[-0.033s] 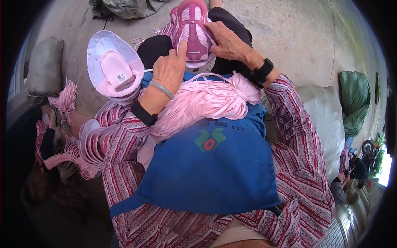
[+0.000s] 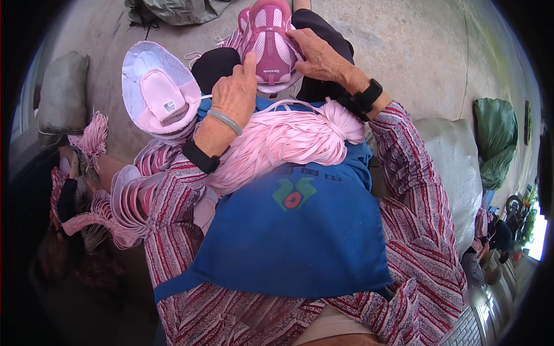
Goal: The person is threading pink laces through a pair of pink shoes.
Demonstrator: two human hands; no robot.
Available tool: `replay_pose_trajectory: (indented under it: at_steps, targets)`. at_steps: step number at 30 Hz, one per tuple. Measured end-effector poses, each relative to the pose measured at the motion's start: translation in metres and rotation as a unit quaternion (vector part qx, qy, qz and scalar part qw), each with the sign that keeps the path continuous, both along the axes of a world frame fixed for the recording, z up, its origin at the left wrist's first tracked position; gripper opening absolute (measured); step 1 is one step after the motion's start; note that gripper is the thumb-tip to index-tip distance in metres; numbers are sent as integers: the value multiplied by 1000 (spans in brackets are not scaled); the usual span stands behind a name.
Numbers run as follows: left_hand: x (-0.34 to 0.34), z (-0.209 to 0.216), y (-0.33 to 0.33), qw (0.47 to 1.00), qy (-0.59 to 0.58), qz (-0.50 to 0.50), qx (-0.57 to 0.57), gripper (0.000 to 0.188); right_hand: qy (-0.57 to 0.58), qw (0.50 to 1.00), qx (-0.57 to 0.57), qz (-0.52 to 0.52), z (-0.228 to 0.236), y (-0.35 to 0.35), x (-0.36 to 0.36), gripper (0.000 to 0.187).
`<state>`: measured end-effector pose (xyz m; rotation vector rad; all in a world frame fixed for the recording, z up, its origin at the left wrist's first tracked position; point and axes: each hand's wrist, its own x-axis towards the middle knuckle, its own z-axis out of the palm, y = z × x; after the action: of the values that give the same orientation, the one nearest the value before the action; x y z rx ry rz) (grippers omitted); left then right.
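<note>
A pink shoe upper [image 2: 271, 49] with white mesh panels lies over my knees at the top middle. My right hand [image 2: 320, 55] holds its right edge, the thumb on the near part and the fingers farther up. At its lower left edge is my left hand [image 2: 234, 95], index finger stretched along the upper and the other fingers curled; what lies under them is hidden. A thick bundle of flat pink shoelaces [image 2: 288, 135] rests on my lap, on the blue apron [image 2: 294, 242]. Beside my left wrist, a stack of pink uppers shows a pale lining [image 2: 144, 75].
More stacked uppers [image 2: 130, 196] and lace bundles [image 2: 92, 135] lie at my left. A grey sack [image 2: 63, 92] stands farther left, a white sack [image 2: 447, 167] and a green bag [image 2: 495, 141] at the right. Grey sheeting [image 2: 182, 8] lies on the floor ahead.
My left hand has shifted slightly left, and its index finger now lies nearer the upper's left edge. My right hand keeps its hold on the upper.
</note>
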<state>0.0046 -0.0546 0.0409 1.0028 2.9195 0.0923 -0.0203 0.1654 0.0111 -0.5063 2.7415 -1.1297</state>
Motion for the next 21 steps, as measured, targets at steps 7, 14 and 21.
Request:
replay_pose_trajectory:
  at_steps: [7,14,21]
  targets:
    - [-17,-15,23,1000,16,16,-10,55,19,999,3,-39,-13,-2,9,57]
    - [2,-39,18,989,96,-21,-112,83,17,995,84,-42,-1,-33,19,46]
    - [6,-15,20,989,30,-26,-145,68,54,994,90,-10,7,-33,9,41]
